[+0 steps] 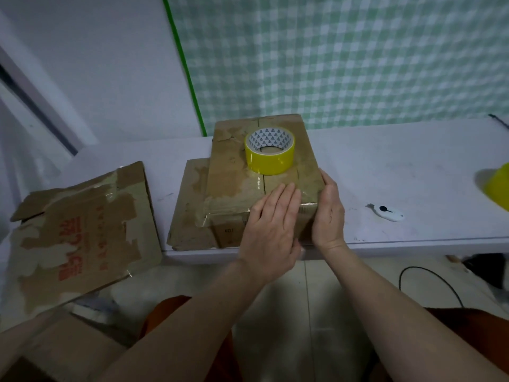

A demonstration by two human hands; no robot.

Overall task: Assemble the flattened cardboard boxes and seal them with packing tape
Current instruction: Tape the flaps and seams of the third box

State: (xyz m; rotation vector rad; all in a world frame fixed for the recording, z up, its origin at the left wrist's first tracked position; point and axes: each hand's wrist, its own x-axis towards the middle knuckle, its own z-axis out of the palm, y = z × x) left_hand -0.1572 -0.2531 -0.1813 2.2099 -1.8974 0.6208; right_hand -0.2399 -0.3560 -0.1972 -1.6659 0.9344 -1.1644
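A: Where is the assembled box [248,186] sitting?

B: It is sitting at the near edge of the white surface [399,172], on top of a flattened piece of cardboard [190,205]. A yellow tape roll [270,150] is standing on its closed top, just beyond your hands.

A: What are your hands doing?

B: Your left hand [271,227] is lying flat over the box's near top edge, its fingers [286,197] straight and together, pressing down. Your right hand [329,213] is cupping the box's near right corner, fingers wrapping lightly against the side.

A: What else is lying nearby?

B: A torn flattened carton with red print [82,227] is leaning off the surface's left end. A small white cutter [387,212] is resting to your right, and a second yellow roll [495,186] is showing at the right border.
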